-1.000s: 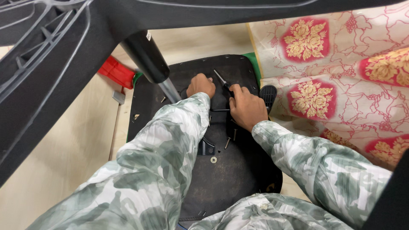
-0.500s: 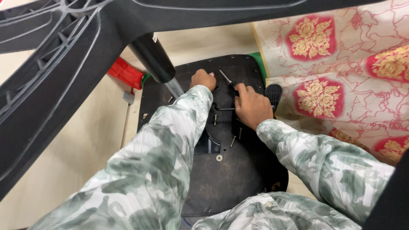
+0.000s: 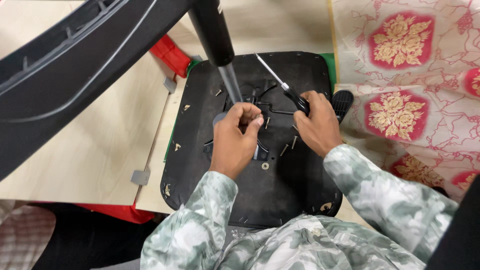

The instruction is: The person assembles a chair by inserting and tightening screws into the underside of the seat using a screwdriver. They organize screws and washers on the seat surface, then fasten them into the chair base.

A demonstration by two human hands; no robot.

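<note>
A washer (image 3: 265, 165) and loose screws (image 3: 284, 149) are seen on the black seat base (image 3: 280, 195). The left hand (image 3: 235, 140) is pinched on a small screw (image 3: 258, 118) beside the gas cylinder (image 3: 231, 82). A screwdriver (image 3: 285, 87) is gripped in the closed right hand (image 3: 316, 125), tip pointed away.

Green-white camouflage long sleeves (image 3: 200, 225)
</note>
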